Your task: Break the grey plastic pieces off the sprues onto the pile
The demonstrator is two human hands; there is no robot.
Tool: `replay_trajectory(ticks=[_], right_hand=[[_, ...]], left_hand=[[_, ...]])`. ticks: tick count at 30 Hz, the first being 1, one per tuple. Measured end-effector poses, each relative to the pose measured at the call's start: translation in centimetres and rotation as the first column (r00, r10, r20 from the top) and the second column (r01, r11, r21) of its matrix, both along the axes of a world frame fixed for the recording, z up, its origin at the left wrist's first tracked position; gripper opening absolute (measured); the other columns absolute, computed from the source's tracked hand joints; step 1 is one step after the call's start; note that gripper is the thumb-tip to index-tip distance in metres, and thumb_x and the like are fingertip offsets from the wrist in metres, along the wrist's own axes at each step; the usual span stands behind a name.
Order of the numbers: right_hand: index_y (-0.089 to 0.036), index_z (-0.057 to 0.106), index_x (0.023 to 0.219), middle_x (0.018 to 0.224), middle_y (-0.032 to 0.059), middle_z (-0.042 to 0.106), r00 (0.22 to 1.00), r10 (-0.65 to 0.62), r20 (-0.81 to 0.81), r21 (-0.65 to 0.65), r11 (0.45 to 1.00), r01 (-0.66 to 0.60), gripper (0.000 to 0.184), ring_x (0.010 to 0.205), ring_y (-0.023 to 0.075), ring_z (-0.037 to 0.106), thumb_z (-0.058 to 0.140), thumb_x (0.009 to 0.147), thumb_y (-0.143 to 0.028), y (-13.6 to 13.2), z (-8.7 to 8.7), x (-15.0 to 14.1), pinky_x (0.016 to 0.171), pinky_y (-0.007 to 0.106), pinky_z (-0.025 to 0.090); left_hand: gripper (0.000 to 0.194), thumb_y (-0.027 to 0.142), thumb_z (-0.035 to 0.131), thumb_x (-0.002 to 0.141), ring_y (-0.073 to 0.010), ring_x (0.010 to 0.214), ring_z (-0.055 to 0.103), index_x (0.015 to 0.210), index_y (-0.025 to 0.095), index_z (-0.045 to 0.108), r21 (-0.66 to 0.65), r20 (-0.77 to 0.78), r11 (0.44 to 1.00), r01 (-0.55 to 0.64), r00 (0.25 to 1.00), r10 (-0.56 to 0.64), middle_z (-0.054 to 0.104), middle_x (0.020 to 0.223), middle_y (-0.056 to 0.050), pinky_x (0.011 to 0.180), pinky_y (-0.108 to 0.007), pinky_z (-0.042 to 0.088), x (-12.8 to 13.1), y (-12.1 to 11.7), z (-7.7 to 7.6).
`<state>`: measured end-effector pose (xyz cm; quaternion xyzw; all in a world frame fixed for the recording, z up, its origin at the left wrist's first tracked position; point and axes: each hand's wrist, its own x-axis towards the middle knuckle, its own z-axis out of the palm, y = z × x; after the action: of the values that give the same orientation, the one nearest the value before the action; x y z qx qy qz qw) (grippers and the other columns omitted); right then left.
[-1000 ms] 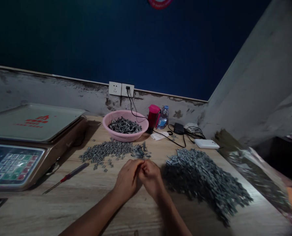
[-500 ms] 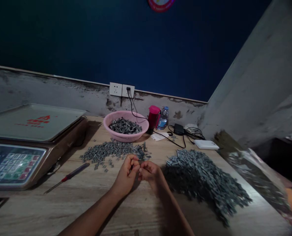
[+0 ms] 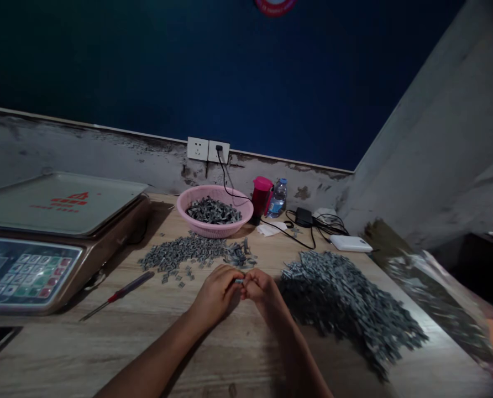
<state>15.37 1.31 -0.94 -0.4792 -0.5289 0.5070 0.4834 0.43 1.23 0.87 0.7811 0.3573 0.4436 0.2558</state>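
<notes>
A small grey part [image 3: 239,281] sits between the fingertips of the 2 hands, above the table [image 3: 230,354]: the left hand [image 3: 215,292] pinches it narrowly from the left, and the right hand [image 3: 265,288] closes narrowly at its other end. It looks like metal, so it is probably light, stiff, a little slippery and hardly fragile; its ends or edges seem the best hold, between thumb and forefinger. Fingers cover most of it, so its full shape, and whether it is 1 piece or 2, cannot be told. Pieces inside the right-hand pile [image 3: 354,298] overlap, its near side in shadow.
</notes>
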Motion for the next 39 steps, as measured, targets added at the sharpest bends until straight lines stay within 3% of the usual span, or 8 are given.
replay_trajectory(ticks=[5,13,22,27,33,39], right_hand=[[-0.018,0.049,0.066,0.054,-0.0028,0.054,0.974,-0.026,-0.226,-0.144,0.990,-0.007,0.013,0.049,0.0107,0.052,0.059,0.065,-0.027,-0.6,1.0,-0.4,0.053,0.024,0.045],[-0.015,0.054,0.066,0.055,-0.0010,0.056,0.945,0.001,-0.328,-0.198,0.978,-0.070,0.023,0.052,0.0099,0.052,0.069,0.063,-0.032,-0.9,2.3,-0.3,0.054,0.023,0.045],[-0.017,0.051,0.069,0.054,-0.0025,0.057,0.952,-0.043,-0.303,-0.189,0.982,-0.016,0.028,0.049,0.0104,0.052,0.073,0.058,-0.029,-0.4,1.3,-0.1,0.052,0.026,0.046],[-0.017,0.050,0.071,0.055,-0.0029,0.057,0.978,-0.039,-0.205,-0.061,0.998,0.027,0.020,0.049,0.0106,0.052,0.067,0.062,-0.025,-0.1,0.4,-0.2,0.053,0.024,0.044],[-0.019,0.053,0.071,0.058,-0.0018,0.056,0.983,-0.171,-0.061,0.106,0.978,0.177,0.017,0.052,0.0129,0.053,0.066,0.063,-0.027,-0.1,0.2,-0.9,0.052,0.025,0.044],[-0.018,0.055,0.074,0.059,-0.0017,0.057,0.976,-0.090,-0.199,-0.030,0.996,0.086,0.025,0.052,0.0130,0.054,0.070,0.062,-0.035,-0.1,-0.5,-0.4,0.056,0.028,0.047]], left_hand=[[0.015,0.014,0.055,0.078,-0.0187,0.085,0.058,0.086,0.021,0.065,-0.053,0.042,0.994,-0.092,0.995,0.095,0.067,0.087,-0.005,0.077,-0.028,0.043,0.1,-0.1,0.1],[0.015,0.011,0.055,0.074,-0.0161,0.079,0.058,0.083,0.018,0.065,-0.207,0.103,0.975,-0.083,0.989,0.106,0.066,0.084,-0.003,0.072,-0.025,0.043,0.0,0.0,0.7],[0.018,0.007,0.053,0.074,-0.0151,0.082,0.057,0.084,0.017,0.064,-0.191,0.065,0.980,-0.049,0.996,0.062,0.064,0.084,-0.003,0.076,-0.025,0.042,0.2,-0.1,0.5],[0.016,0.007,0.053,0.074,-0.0164,0.084,0.057,0.081,0.017,0.063,-0.151,0.037,0.980,-0.128,0.990,0.135,0.065,0.084,-0.003,0.078,-0.027,0.042,0.4,-0.2,0.0],[0.016,0.009,0.054,0.072,-0.0161,0.080,0.058,0.080,0.018,0.065,-0.234,0.104,0.957,-0.169,0.975,0.197,0.067,0.084,-0.003,0.074,-0.026,0.043,0.4,0.3,-0.5],[0.016,0.018,0.062,0.067,-0.0144,0.068,0.055,0.082,0.015,0.067,-0.420,0.304,0.908,-0.011,0.941,0.151,0.064,0.072,-0.003,0.066,-0.025,0.042,0.5,0.8,-1.3]])
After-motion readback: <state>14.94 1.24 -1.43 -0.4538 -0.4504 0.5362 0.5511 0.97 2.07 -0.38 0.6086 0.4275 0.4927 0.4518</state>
